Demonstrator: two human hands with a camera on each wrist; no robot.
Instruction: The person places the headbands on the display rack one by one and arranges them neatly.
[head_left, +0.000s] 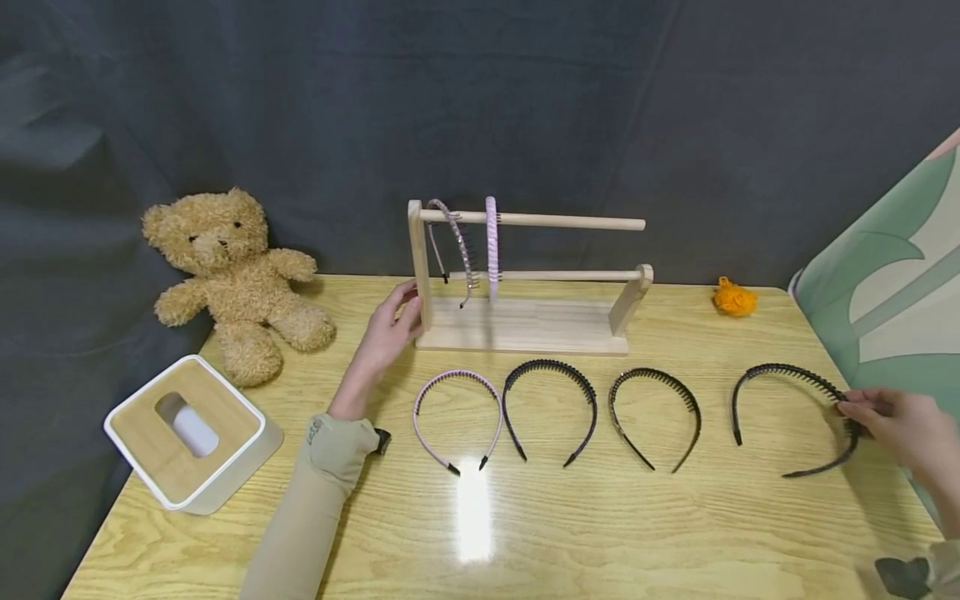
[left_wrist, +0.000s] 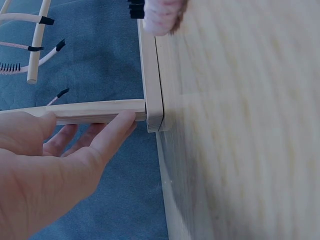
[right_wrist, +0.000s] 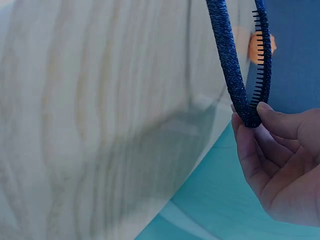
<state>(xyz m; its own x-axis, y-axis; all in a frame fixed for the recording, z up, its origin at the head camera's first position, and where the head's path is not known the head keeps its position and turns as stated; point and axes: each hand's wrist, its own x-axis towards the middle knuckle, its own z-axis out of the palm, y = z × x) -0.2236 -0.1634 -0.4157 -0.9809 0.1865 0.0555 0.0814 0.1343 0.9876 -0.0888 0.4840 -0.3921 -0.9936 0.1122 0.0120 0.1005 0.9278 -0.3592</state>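
Spanning the foreground: glossy wood-grain table point(head_left: 615, 533). Rack point(head_left: 547, 325): pale wood, flat base, round dowels point(head_left: 573, 221); ribbed lilac headband point(head_left: 492, 242) and glittery headband point(head_left: 455, 229) hang on it. Teddy bear point(head_left: 243, 287): curly tan plush. Tissue box point(head_left: 228, 408): rounded white sides, wood-grain top. On table, three arched, toothed headbands point(head_left: 551, 364). Dark textured headband point(head_left: 783, 367), comb teeth along inner curve, at table's right end; right hand point(head_left: 900, 421) pinches it narrowly. Left hand point(head_left: 388, 333): loose, fingers resting against rack's left upright point(head_left: 419, 250).
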